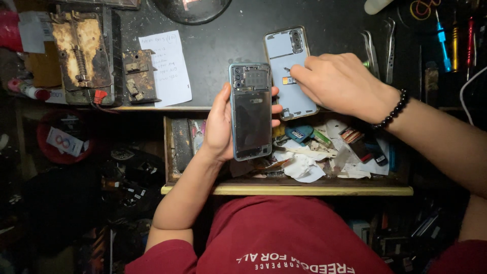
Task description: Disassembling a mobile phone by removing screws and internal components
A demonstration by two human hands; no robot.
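Observation:
My left hand [219,127] grips an opened phone body [250,110] with a blue frame, held upright over the open drawer. Its inside faces me, with a dark battery area and a board at the top. My right hand [341,81], with a black bead bracelet on the wrist, rests on a pale blue phone back cover [293,96] lying on the black bench top. Its fingertips pinch at a small orange part near the cover's middle. The cover's camera window sits at its top end.
An open wooden drawer [304,190] below holds scrap paper, cards and small parts. A worn metal holder [81,50] and a handwritten paper note [166,66] lie at the left. Tweezers [371,50] and screwdrivers [443,40] lie at the right. A red bin [63,139] stands lower left.

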